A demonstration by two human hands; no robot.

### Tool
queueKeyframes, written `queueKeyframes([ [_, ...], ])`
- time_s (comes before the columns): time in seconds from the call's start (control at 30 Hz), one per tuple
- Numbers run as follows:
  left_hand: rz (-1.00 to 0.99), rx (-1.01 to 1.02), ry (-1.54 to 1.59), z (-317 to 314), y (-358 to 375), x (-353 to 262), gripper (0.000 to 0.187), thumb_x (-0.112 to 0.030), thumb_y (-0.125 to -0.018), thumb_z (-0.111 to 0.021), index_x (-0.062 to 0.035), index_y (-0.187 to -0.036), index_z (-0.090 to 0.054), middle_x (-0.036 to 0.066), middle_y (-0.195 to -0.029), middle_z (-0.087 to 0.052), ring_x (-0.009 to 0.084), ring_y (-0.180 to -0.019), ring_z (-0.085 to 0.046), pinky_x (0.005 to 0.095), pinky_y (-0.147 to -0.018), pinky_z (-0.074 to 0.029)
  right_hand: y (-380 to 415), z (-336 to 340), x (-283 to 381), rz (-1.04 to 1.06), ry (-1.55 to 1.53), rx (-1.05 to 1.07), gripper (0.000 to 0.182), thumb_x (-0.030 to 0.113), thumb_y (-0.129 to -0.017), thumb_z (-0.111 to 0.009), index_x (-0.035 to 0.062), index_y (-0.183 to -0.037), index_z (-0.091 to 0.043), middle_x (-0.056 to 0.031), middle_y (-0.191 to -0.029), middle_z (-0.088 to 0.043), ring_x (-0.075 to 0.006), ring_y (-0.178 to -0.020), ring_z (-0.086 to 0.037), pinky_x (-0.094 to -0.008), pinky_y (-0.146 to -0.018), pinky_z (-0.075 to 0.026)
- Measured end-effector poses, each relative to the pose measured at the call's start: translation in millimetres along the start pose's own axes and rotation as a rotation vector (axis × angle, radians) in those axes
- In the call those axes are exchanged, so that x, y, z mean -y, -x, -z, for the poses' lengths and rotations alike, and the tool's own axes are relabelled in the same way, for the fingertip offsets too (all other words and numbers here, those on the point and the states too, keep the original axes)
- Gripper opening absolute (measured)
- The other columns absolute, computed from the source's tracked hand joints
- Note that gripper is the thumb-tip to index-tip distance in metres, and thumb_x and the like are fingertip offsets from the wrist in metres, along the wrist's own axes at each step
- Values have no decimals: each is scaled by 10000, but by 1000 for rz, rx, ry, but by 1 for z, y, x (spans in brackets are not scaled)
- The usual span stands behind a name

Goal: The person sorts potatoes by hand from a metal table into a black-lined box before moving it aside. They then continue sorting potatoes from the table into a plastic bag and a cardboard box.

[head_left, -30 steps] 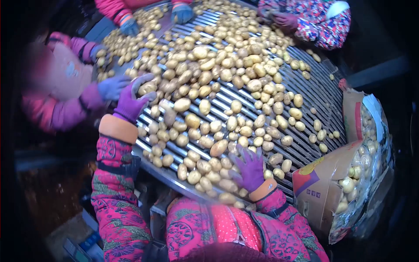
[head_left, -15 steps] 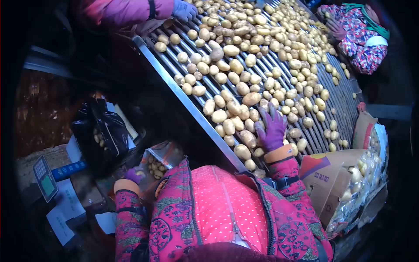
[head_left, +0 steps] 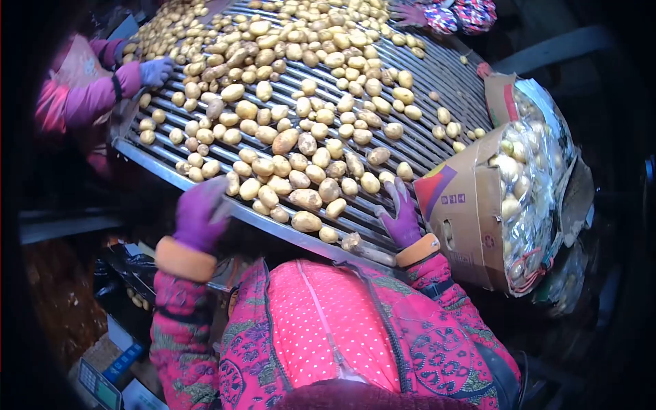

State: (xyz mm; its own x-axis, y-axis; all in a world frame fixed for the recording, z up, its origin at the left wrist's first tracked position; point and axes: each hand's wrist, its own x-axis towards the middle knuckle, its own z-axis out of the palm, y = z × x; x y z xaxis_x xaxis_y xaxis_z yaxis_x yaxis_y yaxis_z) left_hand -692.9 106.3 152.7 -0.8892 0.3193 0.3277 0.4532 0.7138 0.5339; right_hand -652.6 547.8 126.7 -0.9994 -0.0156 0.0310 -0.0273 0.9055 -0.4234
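Observation:
My right hand (head_left: 400, 215), in a purple glove, rests on the slatted metal rack (head_left: 362, 219) with its fingers spread. It holds nothing and lies to the right of several potatoes (head_left: 305, 221). My left hand (head_left: 203, 217), also gloved in purple and slightly blurred, is over the near metal edge of the rack. Its fingers and thumb point right, apart, and I see nothing between them. Close to its fingertips lie potatoes (head_left: 249, 188) along that edge. Many more potatoes (head_left: 273, 48) cover the far part of the rack.
An open cardboard box (head_left: 471, 225) holding bagged potatoes stands right of the rack. Another person's gloved hand (head_left: 157, 72) is at the rack's left edge; a second person's hand (head_left: 408, 14) is at the far side. A black bag (head_left: 113, 287) and a scale (head_left: 99, 386) sit lower left.
My left hand has risen from beside the clear bag of potatoes to the rack's near edge. The view has turned, and my right hand remains on the rack, now near the cardboard box.

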Motion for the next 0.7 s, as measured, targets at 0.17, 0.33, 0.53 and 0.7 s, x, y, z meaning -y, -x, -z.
queueKeyframes([
  [0.17,-179,411,-281,-70,-71,-37,580,-324,-756,-653,-222,-1313,-525,119,-1418,-436,408,-1280,-403,519,-1073,-303,9,21,-1,-39,-128,98,655,246,-779,-725,101,-1369,-478,-182,-1440,-408,-329,-1333,-386,-414,-1098,-326],
  [0.33,99,569,-349,-44,-99,22,580,-263,-810,-612,-195,-1365,-459,135,-1438,-407,359,-1297,-400,490,-1063,-316,-7,39,29,73,-123,52,523,229,-800,-694,64,-1276,-553,-179,-1264,-568,-323,-1182,-535,-408,-1007,-414],
  [0.53,9,537,-559,-27,-88,66,532,-282,-793,-651,-222,-1301,-506,61,-1457,-402,338,-1259,-441,484,-1013,-368,-63,3,84,492,80,262,286,229,-804,-610,134,-1073,-601,-67,-832,-608,-270,-708,-606,-442,-593,-447],
  [0.7,-9,506,-585,-11,-96,54,462,-327,-782,-660,-221,-1220,-560,32,-1352,-499,281,-1180,-493,466,-958,-391,-75,-20,101,570,372,335,315,240,-800,-607,132,-1095,-576,-86,-845,-625,-268,-737,-642,-438,-576,-464],
])
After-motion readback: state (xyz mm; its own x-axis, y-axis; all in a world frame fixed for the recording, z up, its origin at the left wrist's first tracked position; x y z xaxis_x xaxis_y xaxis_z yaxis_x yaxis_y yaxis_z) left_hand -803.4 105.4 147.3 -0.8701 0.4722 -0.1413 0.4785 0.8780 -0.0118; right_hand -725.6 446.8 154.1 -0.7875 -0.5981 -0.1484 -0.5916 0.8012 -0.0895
